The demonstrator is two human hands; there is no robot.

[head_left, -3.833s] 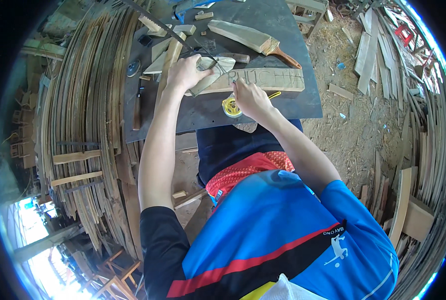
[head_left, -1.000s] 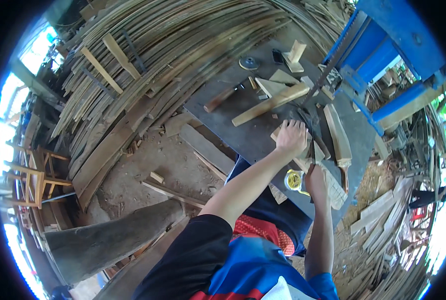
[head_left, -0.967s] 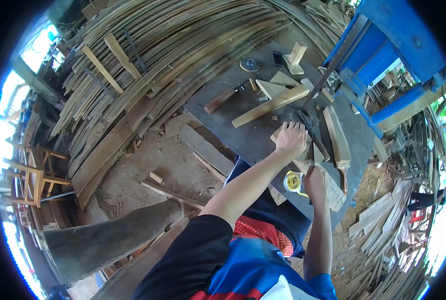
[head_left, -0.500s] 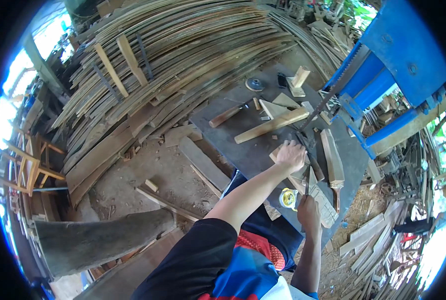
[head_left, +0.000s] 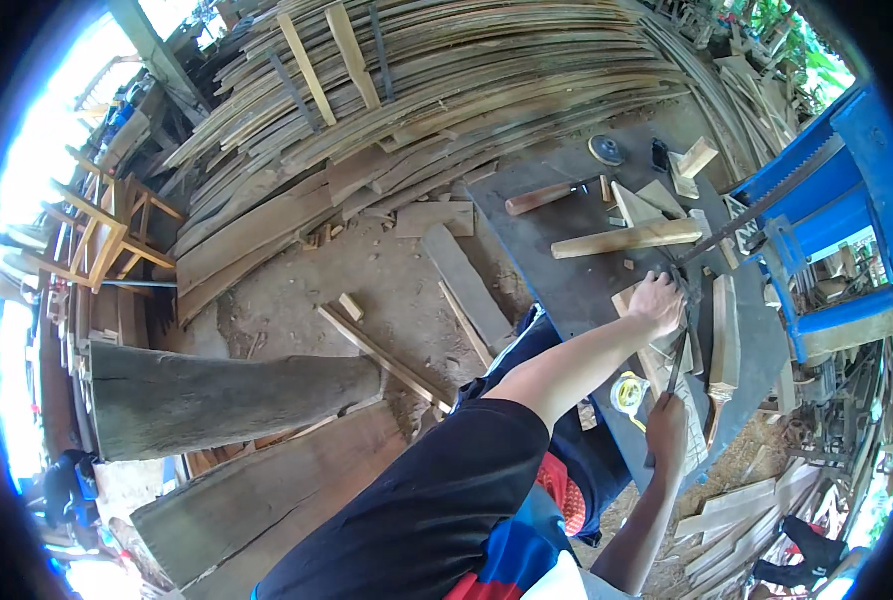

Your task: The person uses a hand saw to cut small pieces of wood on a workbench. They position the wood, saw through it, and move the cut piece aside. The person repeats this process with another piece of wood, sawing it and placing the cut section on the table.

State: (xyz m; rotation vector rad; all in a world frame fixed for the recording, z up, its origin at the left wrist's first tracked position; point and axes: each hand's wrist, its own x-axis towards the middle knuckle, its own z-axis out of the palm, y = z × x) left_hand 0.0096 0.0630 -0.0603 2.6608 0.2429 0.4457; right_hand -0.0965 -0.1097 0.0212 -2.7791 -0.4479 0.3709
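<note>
My left hand [head_left: 656, 304] lies over a light board [head_left: 656, 360] on the dark tabletop, fingers bent down beside dark tools near the saw blade. What those fingers grip is hidden. My right hand [head_left: 668, 430] is wrapped around a long thin dark metal tool [head_left: 677, 368], its upper part slanting toward my left hand. Below it, the board carries drawn pencil lines. A yellow-and-white tape measure [head_left: 628, 393] stands left of the right hand. To the right lies a thick wooden block [head_left: 724, 335], with a brush-like handle [head_left: 713, 420] below its end.
A blue bandsaw [head_left: 851, 210] with a toothed blade [head_left: 776, 205] rises at the table's right. A wooden bar [head_left: 626, 239], a wood-handled tool [head_left: 541, 198] and a grinding disc [head_left: 605, 150] lie farther back. Stacked planks [head_left: 446, 95] fill the back; a large slab [head_left: 226, 400] stands left.
The view has swung left, so the table and both hands sit farther right. More of the dark tool in my right hand shows. My left hand stays over the board.
</note>
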